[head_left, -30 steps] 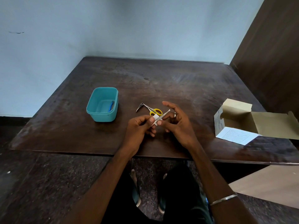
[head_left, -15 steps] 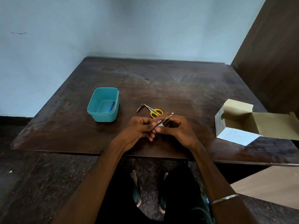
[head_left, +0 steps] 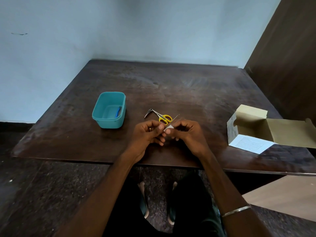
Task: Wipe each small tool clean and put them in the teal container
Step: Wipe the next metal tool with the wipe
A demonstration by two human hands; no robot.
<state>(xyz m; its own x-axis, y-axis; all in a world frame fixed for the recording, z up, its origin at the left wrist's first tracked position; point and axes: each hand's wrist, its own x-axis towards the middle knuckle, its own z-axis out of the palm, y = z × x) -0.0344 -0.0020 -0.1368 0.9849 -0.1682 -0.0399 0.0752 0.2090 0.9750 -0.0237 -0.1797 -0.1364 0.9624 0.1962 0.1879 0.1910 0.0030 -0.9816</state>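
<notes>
Both hands meet above the near middle of the dark wooden table (head_left: 171,82). My left hand (head_left: 147,134) pinches a small white wipe (head_left: 168,128) against a thin metal tool (head_left: 177,119), likely tweezers, whose tips stick out up and to the right. My right hand (head_left: 188,132) grips the tool's lower part. Just beyond the hands lie small scissors with yellow handles (head_left: 163,117) and a small dark metal tool (head_left: 148,112). The teal container (head_left: 109,121) stands to the left with a blue tool (head_left: 118,111) inside.
An open cardboard box (head_left: 253,130) with a printed sheet lies at the table's right edge. A wooden panel rises at the far right. My legs and feet show under the table's front edge.
The hands have drawn closer together and the metal tool has slid deeper between the fingers, so less of it shows. Scissors and container have not moved.
</notes>
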